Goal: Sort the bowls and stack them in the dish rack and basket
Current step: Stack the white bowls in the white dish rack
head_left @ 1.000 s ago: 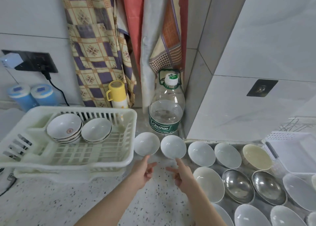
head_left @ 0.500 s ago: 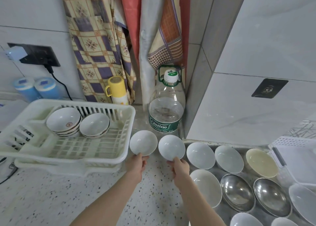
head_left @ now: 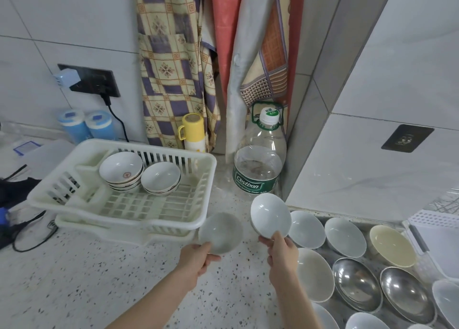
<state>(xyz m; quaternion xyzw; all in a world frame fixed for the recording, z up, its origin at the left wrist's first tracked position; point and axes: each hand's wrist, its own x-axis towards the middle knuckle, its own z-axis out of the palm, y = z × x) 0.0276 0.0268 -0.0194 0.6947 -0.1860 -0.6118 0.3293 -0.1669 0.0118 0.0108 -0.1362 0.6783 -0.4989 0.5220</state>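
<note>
The left hand [head_left: 196, 256] grips a small white bowl [head_left: 220, 232] by its near rim, thumb over the edge, holding it just off the front right corner of the dish rack [head_left: 203, 194]; this bowl looks blurred. The right hand [head_left: 282, 250] pinches a second white bowl [head_left: 270, 215] at its lower rim and holds it tilted, its hollow facing the viewer, in front of the big clear water bottle [head_left: 259, 165]. Both bowls are lifted clear of the speckled table [head_left: 87, 279].

Inside the white plastic rack, toward its back, sit two short stacks: one topped by a bowl with a red emblem [head_left: 121, 170], and beside it, touching, a stack of plain bowls [head_left: 161, 180].

To the right of the hands, more bowls lie in rows: white bowls [head_left: 345, 233], a cream bowl [head_left: 392, 245] and two steel bowls [head_left: 357, 284]. A white basket [head_left: 437, 221] shows at the far right edge. Behind the rack stand a yellow flask [head_left: 191, 132] and two blue-lidded containers [head_left: 85, 127], with patterned cloths [head_left: 171, 62] hanging on the wall.
</note>
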